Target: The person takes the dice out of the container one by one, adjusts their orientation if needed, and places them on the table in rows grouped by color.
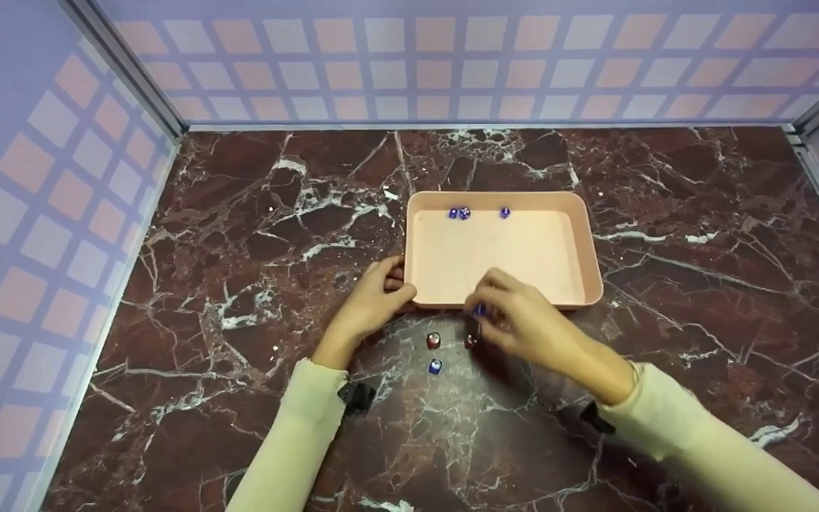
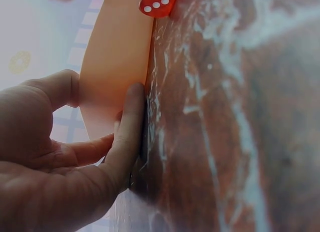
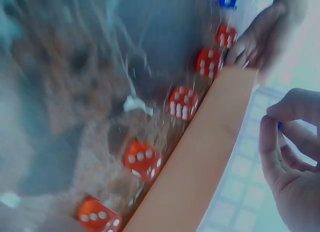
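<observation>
My right hand [image 1: 523, 316] is over the front rim of a shallow peach tray [image 1: 589, 242], pinching a blue die [image 1: 479, 310] between thumb and fingers. Only a sliver of that die shows in the right wrist view. At the tray's front left corner, my left hand [image 1: 375, 299] holds the wall, thumb at the rim and fingers low on the outside. Inside the tray, three blue dice [image 1: 505, 212] lie along the back wall. On the table in front are a red die [image 1: 434, 340], another red die [image 1: 470, 341] beside my right hand, and a blue die [image 1: 436, 366].
The right wrist view shows several red dice [image 3: 183, 102] lined up along the tray's outer front wall. The dark red marble-patterned table [image 1: 253, 427] is bordered by checkered panels [image 1: 395, 64] at the back and sides.
</observation>
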The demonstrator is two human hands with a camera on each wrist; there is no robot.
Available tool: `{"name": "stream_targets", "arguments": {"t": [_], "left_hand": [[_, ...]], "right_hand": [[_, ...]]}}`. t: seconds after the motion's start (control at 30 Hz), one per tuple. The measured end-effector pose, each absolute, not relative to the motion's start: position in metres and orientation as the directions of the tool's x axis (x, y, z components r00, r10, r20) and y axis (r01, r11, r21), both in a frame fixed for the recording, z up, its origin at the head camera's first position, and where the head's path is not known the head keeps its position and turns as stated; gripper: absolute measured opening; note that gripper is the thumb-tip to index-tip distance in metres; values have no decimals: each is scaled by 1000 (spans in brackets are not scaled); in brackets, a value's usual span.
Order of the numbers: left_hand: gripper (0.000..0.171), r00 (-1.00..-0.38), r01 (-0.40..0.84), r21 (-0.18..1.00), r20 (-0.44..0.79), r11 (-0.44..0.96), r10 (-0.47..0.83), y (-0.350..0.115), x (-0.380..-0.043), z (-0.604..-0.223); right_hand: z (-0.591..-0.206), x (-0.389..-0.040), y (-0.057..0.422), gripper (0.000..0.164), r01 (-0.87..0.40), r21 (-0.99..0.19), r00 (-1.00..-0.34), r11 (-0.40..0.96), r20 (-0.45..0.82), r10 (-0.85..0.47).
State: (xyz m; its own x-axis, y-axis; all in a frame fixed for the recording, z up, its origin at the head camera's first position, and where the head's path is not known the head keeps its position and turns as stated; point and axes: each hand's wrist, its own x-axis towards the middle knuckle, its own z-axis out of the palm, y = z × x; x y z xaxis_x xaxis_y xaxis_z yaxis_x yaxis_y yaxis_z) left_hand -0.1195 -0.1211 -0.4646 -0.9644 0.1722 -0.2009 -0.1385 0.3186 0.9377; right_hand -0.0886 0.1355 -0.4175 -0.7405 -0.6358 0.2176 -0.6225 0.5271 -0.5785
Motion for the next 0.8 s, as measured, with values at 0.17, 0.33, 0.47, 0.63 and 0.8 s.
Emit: {"name": "stream_targets", "arguments": {"t": [0.17,0.33,0.47,0.63,0.8], "left_hand": [[63,-964,-143,932,-208,333,167,-122,-120,-462],[63,-961,-155,946,-211,283,178,-122,-119,-461],[64,-962,-158,946,-212,283,172,-121,-119,-463],[64,-961,-160,943,-216,291,172,-120,-120,-464],[64,-960,-161,942,-218,296,173,-120,-120,-464]], "right_hand": [[-424,-70,136,18,-688,-524,-681,502,226,-697],[-438,-58,134,11,-731,-449,-638,514,181,-749],[-446,-53,133,10,-723,-399,-655,565,133,-744],[-451,-51,132,10,-704,-411,-664,579,94,-742],[-451,-51,132,12,-701,-422,-659,575,74,-749]]}}
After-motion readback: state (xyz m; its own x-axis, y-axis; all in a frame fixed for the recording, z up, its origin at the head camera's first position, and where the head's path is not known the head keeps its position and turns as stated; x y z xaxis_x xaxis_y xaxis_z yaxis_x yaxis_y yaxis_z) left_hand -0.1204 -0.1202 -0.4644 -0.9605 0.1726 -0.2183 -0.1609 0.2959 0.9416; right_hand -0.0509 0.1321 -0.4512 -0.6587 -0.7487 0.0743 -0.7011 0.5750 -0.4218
